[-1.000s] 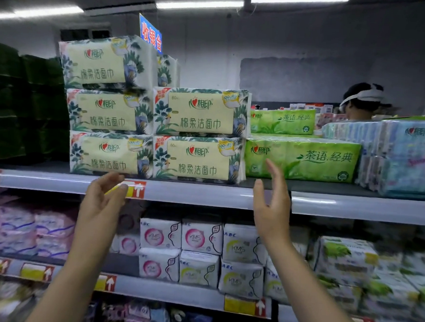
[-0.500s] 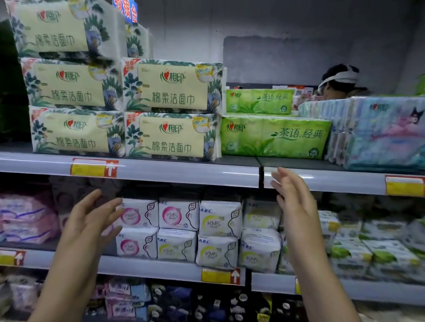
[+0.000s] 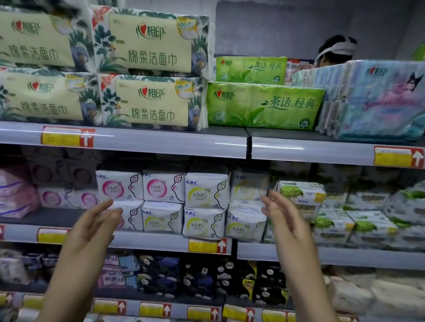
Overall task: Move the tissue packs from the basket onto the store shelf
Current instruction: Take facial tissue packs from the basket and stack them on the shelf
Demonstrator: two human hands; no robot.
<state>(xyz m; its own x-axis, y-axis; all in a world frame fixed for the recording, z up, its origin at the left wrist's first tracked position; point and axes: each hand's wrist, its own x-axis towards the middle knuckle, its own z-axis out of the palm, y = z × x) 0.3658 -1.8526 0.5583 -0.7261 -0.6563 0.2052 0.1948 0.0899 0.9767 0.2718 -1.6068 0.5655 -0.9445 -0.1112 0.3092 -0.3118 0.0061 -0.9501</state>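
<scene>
A store shelving unit is seen from the front, in dim light. On the top shelf (image 3: 138,141), which has a grey front rail, cream tissue packs (image 3: 151,40) are stacked in layers, from the left edge to near the middle. Just beside them on the right, green tissue packs (image 3: 262,106) are placed, one seen above the other, and next to these a blue bundle (image 3: 384,101) is standing. Yellow price labels (image 3: 67,137) with red arrows are fixed on the rail. Behind this shelf a grey wall (image 3: 276,28) is seen, and the head of another person (image 3: 337,47) shows over the goods.

On the middle shelf (image 3: 151,241) small white packs (image 3: 206,190) are stacked in two layers, with pink packs (image 3: 3,192) at the left. Dark packs (image 3: 199,279) are kept on the shelf below.

The left hand (image 3: 90,225) and the right hand (image 3: 281,215) are raised in front of the middle shelf, well apart. Nothing is held in either; the fingers are loosely stretched and spread. Whether the right fingertips touch the white packs cannot be told.
</scene>
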